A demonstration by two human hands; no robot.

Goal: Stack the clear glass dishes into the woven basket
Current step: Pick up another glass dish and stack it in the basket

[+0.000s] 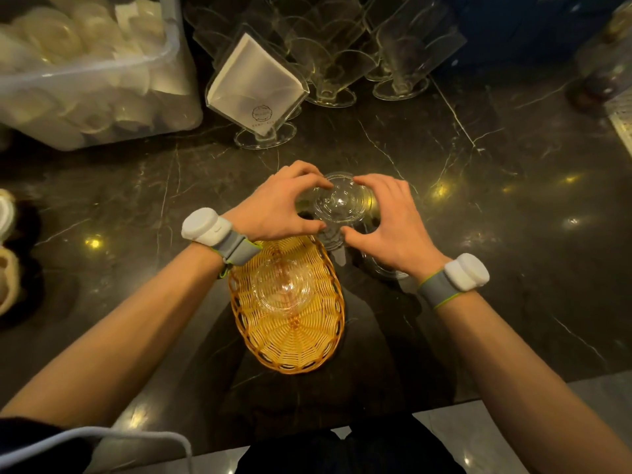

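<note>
In the head view, your left hand and right hand both curl around 1 clear glass dish, fingers pressed on its ribbed rim from opposite sides, holding it above the dark marble desk just beyond the far end of the woven basket. More clear dishes sit on the desk under your right hand, partly hidden. The orange oval basket lies between your forearms, and 1 glass dish already rests inside its far half. Each wrist carries a grey band with a white pod. Farther back, a clear napkin holder holds white napkins stamped with a round logo; the lettering under it is too small to read. A plastic bin of white cups stands at the far left.
</note>
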